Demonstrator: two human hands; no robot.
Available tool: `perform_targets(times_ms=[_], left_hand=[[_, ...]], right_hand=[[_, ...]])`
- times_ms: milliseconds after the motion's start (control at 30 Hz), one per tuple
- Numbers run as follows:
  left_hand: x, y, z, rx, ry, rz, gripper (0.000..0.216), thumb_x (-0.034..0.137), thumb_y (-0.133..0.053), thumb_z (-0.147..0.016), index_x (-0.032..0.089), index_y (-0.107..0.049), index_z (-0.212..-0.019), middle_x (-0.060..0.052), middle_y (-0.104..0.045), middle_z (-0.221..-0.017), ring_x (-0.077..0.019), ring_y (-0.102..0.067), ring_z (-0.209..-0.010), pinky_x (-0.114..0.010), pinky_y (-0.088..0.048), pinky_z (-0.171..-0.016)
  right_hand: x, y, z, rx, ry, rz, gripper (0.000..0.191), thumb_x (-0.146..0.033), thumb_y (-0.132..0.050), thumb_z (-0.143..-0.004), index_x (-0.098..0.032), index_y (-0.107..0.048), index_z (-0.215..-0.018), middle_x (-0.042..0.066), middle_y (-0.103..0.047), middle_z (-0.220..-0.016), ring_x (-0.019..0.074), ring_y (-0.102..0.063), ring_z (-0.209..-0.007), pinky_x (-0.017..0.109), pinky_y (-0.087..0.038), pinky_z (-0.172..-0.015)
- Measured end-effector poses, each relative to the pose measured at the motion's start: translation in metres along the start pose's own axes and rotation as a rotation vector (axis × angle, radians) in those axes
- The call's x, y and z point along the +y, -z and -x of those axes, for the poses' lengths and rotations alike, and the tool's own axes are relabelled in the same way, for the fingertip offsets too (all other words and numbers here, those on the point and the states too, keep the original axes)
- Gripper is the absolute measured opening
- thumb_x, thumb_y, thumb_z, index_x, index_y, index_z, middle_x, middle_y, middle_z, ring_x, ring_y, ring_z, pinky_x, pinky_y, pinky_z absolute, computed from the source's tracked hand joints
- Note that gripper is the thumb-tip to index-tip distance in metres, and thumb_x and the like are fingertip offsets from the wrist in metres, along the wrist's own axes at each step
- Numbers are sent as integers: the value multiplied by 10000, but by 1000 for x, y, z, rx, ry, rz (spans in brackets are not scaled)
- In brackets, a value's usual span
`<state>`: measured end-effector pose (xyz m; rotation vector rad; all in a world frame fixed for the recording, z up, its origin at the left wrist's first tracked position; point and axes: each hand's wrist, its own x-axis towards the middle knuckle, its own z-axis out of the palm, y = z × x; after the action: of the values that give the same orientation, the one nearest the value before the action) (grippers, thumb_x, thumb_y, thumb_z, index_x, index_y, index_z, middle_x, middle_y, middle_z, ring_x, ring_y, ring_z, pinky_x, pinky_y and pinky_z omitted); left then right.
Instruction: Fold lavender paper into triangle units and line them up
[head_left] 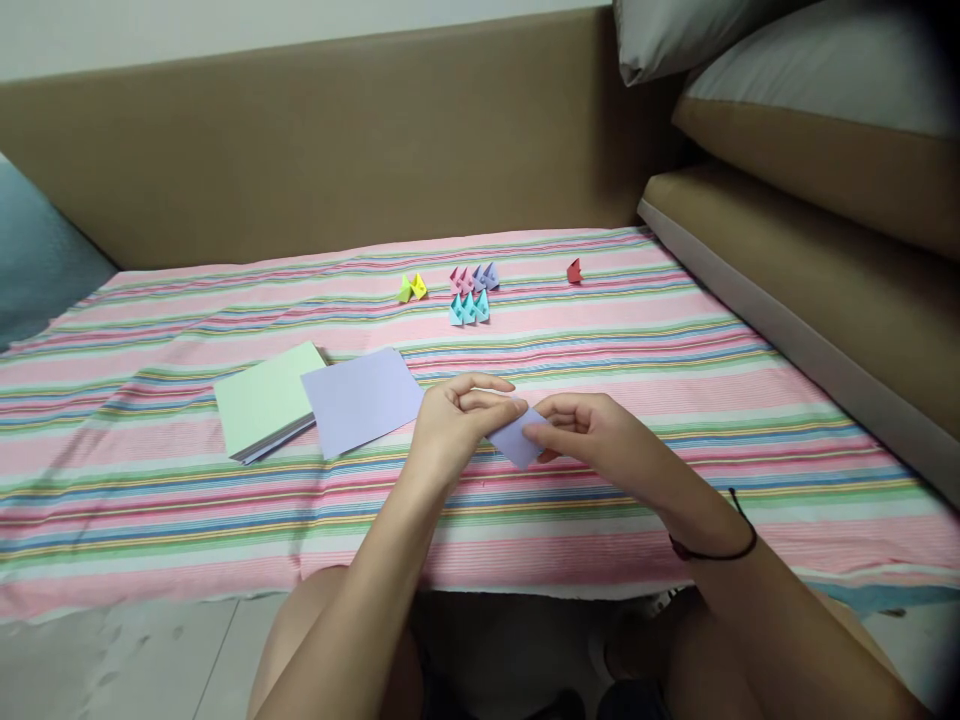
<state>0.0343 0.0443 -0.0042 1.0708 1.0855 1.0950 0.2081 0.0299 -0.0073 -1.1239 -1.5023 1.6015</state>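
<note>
A small folded piece of lavender paper (517, 440) is held between both hands just above the striped cloth. My left hand (461, 415) pinches its upper left edge with thumb and fingers. On the other side, my right hand (581, 425) grips the right edge, thumb on top and fingers curled behind. Just left of my left hand lie lavender sheets (364, 400). Beyond the hands stand several small folded paper pieces: turquoise ones (469, 309), pink ones (460, 280) and lavender ones (486, 276).
A stack of paper with a pale green top sheet (266, 400) lies at the left. Yellow folded pieces (412, 288) and a red one (574, 271) stand farther back. Cushions (810, 220) line the right side; a brown backrest (337, 150) rises behind the striped cloth (187, 500).
</note>
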Motion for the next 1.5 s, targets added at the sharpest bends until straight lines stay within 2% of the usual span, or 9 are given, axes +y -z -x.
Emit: perform_targets(times_ms=[267,500,767,867,1033,1200,1367,1467,1500], left_hand=[[3,-2,1,-88,36,-12,423,324,-778,-655,171,-662,-1033,-40,-721,-819,-161,-659,-760,-270,-507,-714],[-4,-1,-1,-71,-10,-112,226,287,-797,-612,120,-683,-712,-34,-667,-649,-127,-612,-593,-238,-496,-592],[1,-2,0,-86,-36,-155,227,331,-765,-655,134,-697,-747,-28,-664,-617,-138,-622,-584,-238,-505,-590],[2,3,-3,-14,-24,-156,235,331,-770,-648,132,-699,-750,-14,-640,-575,-127,-610,-551,-230,-500,-578],[6,15,-8,152,18,-15,240,341,-785,-629,146,-686,-730,-9,-662,-651,-95,-599,-564,-212,-506,-613],[8,17,-8,160,42,45,255,369,-782,-631,163,-695,-753,5,-656,-657,-76,-570,-540,-209,-501,-606],[6,13,-8,120,36,24,247,352,-778,-638,144,-689,-737,-10,-672,-679,-81,-572,-545,-216,-502,-608],[6,13,-7,111,32,-16,258,360,-758,-663,132,-682,-757,-16,-669,-687,-86,-578,-559,-209,-502,-598],[6,13,-7,104,28,-33,261,361,-748,-675,127,-680,-769,-17,-664,-686,-86,-579,-564,-206,-503,-597]], right_hand=[[3,-2,-3,120,73,-19,206,-378,-616,-805,-175,-650,-815,24,-679,-792,173,-645,-781,303,-535,-725],[6,-1,-4,176,60,-6,189,-367,-618,-802,-179,-629,-811,25,-677,-782,174,-642,-761,300,-532,-703],[6,-2,-6,172,94,25,226,-406,-631,-802,-183,-636,-840,32,-679,-808,176,-640,-766,305,-534,-700],[6,4,-7,204,34,14,258,-444,-635,-795,-192,-636,-852,42,-691,-827,191,-650,-801,311,-536,-691],[9,23,-4,419,37,168,419,-433,-573,-830,-182,-570,-494,74,-673,-735,208,-647,-787,333,-518,-746],[13,26,-2,339,-19,245,196,-392,-621,-798,-213,-698,-772,78,-691,-1038,239,-659,-881,395,-516,-800],[14,23,-4,318,10,387,456,-451,-540,-837,-205,-538,-453,93,-717,-860,291,-664,-936,405,-495,-829],[15,23,-4,283,80,364,103,-305,-633,-757,-228,-685,-804,58,-691,-1075,252,-673,-925,353,-523,-744],[15,22,-4,296,86,366,167,-272,-664,-721,-240,-677,-884,50,-675,-1122,238,-679,-896,342,-524,-718]])
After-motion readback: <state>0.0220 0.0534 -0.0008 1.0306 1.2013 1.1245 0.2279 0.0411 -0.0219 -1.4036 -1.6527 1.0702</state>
